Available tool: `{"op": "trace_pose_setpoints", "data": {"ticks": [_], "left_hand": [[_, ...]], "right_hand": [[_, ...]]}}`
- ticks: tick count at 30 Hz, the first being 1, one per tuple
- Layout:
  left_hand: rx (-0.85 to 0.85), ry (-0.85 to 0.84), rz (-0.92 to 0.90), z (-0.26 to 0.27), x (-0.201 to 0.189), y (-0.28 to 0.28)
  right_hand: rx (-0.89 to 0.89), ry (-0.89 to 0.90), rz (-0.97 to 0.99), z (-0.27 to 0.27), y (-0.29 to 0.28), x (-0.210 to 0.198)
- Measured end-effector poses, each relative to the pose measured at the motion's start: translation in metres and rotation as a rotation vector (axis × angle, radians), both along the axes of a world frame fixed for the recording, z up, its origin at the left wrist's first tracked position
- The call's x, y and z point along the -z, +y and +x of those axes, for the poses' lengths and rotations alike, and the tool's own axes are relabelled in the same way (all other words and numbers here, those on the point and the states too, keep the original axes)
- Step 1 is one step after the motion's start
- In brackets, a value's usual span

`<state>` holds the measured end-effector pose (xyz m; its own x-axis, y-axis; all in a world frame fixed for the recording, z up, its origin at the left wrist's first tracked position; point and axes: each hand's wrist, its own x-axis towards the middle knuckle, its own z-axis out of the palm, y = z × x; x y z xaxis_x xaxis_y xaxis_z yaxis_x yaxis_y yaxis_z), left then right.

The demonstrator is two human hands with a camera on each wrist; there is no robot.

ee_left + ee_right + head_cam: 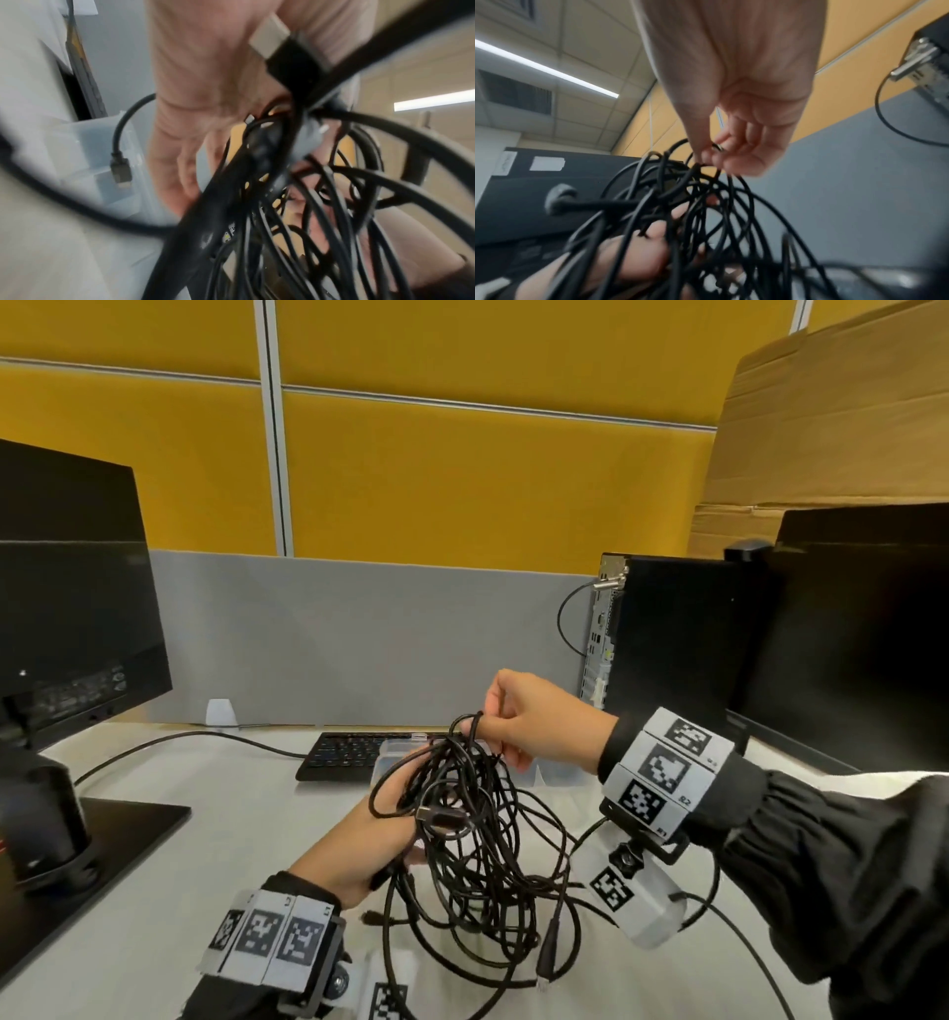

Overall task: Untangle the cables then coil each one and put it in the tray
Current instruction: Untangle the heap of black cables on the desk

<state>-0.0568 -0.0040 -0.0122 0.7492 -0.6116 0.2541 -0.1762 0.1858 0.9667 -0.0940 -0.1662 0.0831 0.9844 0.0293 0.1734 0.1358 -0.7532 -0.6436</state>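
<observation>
A tangle of several black cables hangs in the air above the white desk, its lower loops and plugs trailing onto the desktop. My left hand holds the bundle from the left side, fingers curled into the mass of cables. My right hand is above it and pinches one thin strand at the top of the cables between thumb and fingertips. A clear plastic tray lies on the desk behind the tangle, mostly hidden by it; the tray shows in the left wrist view too.
A black keyboard lies behind the tray. A monitor on its stand fills the left, a desktop tower and second monitor the right. A grey partition closes the back of the desk.
</observation>
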Motion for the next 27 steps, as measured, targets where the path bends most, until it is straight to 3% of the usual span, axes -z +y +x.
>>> {"op": "trace_pose_setpoints", "data": {"ticks": [4,8,11,16,18,20,24,26,27], "left_hand": [[-0.057,-0.072,0.099,0.000,0.000,-0.002],[-0.150,-0.122,0.126,0.005,0.001,0.000],[-0.126,-0.098,0.097,0.002,-0.007,0.002],[-0.074,-0.085,0.071,0.001,-0.012,0.007],[-0.071,-0.068,0.076,0.003,-0.010,0.008],[-0.082,-0.031,0.072,0.005,-0.008,0.008],[-0.121,-0.014,0.095,0.009,-0.004,0.009],[-0.114,-0.013,0.097,0.009,-0.003,0.008],[-0.108,-0.009,0.086,0.008,-0.004,0.008]], "right_hand": [[-0.097,0.167,-0.432,-0.008,-0.005,-0.008],[-0.289,0.302,-0.387,-0.024,-0.020,-0.021],[-0.389,0.256,-0.103,-0.031,-0.035,-0.019],[-0.429,0.089,0.687,-0.032,-0.046,-0.002],[-0.377,0.050,0.902,-0.031,-0.043,0.001],[-0.292,0.067,0.781,-0.031,-0.042,-0.001],[-0.237,0.095,-0.065,-0.036,-0.040,-0.008],[-0.264,0.066,-0.195,-0.038,-0.040,-0.009],[-0.273,0.022,-0.130,-0.039,-0.042,-0.010]]}}
